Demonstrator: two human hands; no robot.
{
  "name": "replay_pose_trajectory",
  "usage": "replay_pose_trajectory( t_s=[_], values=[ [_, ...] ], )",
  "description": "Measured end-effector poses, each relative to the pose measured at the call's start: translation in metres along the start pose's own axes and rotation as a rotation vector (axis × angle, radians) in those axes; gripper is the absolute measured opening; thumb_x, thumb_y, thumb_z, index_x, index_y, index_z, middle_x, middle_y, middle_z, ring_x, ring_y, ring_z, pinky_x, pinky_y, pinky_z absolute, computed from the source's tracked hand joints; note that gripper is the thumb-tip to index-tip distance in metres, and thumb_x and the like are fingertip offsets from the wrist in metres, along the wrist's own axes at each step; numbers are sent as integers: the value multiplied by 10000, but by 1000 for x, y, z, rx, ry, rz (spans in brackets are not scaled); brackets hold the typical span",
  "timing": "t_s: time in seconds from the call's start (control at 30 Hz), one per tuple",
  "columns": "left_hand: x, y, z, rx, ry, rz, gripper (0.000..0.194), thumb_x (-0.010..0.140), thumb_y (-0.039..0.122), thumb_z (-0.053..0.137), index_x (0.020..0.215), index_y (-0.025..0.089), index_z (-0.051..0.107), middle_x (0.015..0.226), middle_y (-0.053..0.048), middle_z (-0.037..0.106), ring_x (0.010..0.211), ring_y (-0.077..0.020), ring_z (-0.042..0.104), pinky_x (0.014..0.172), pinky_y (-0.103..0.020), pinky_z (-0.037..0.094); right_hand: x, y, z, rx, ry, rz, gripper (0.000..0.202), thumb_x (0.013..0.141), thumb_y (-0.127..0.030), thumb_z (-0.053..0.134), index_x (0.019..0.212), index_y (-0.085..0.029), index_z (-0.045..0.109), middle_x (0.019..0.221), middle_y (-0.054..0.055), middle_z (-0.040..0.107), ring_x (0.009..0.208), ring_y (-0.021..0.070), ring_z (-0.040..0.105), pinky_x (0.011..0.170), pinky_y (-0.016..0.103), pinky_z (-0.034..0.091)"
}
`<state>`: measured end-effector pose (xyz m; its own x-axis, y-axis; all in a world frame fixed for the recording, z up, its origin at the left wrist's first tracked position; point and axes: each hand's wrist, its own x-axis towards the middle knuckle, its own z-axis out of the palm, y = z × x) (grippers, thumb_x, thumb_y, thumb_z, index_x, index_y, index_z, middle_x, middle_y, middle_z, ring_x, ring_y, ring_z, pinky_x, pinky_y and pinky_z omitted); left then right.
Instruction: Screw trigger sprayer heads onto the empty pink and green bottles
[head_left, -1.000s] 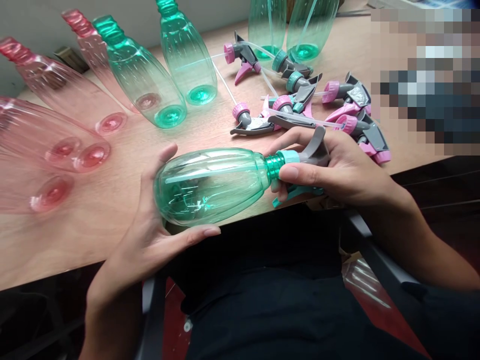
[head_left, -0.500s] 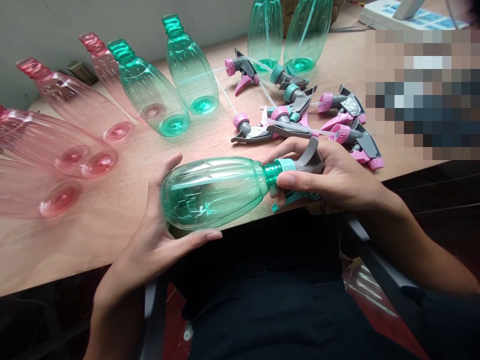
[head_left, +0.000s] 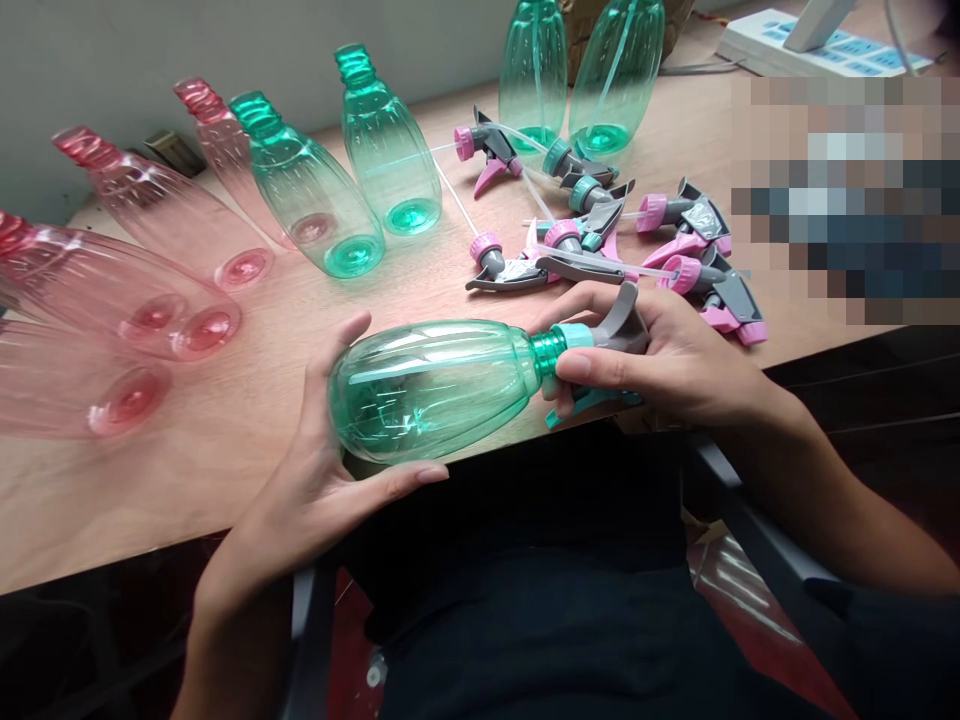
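Note:
A clear green bottle (head_left: pixel 435 390) lies sideways in the air over the table's front edge, its neck to the right. My left hand (head_left: pixel 330 440) cradles the bottle's base, thumb beneath and fingers behind. At the neck, my right hand (head_left: pixel 637 360) has its thumb and fingers closed around the turquoise collar of a grey spray head (head_left: pixel 619 325). The collar sits against the bottle's threaded neck; how far it is screwed on cannot be told. A turquoise trigger shows below my right hand.
Several pink bottles (head_left: pixel 165 210) stand at the left, with green bottles (head_left: pixel 394 150) behind the held one. Loose spray heads (head_left: pixel 570 240) with tubes lie beyond my right hand. A white power strip (head_left: pixel 825 45) is at the back right.
The view has shifted slightly, so the table's objects appear a little lower. Both hands keep the same hold on the bottle and spray head.

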<state>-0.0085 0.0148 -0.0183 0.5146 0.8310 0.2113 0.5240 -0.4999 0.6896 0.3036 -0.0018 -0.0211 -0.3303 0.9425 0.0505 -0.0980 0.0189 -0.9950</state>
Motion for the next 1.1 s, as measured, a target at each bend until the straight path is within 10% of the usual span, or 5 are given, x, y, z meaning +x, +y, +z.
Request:
replay_pose_trajectory(
  t_s=[0.9, 1.1],
  values=[
    [0, 1, 3, -121, -24, 21, 1303, 639, 440, 980, 1643, 399, 150, 1682, -101, 365, 1518, -389, 413, 1251, -632, 339, 0, 1, -2, 9, -13, 12, 249, 885, -260, 836, 1107, -244, 724, 797, -4, 809, 726, 203, 804, 671, 259, 658],
    [-2, -3, -1, -300, -54, -43, 987, 831, 581, 790, 1621, 413, 224, 1705, -86, 334, 1527, -406, 399, 1241, -655, 345, 0, 1, -2, 3, -17, 7, 250, 881, -265, 842, 1100, -249, 724, 796, 0, 812, 741, 209, 805, 670, 263, 654]
  ],
)
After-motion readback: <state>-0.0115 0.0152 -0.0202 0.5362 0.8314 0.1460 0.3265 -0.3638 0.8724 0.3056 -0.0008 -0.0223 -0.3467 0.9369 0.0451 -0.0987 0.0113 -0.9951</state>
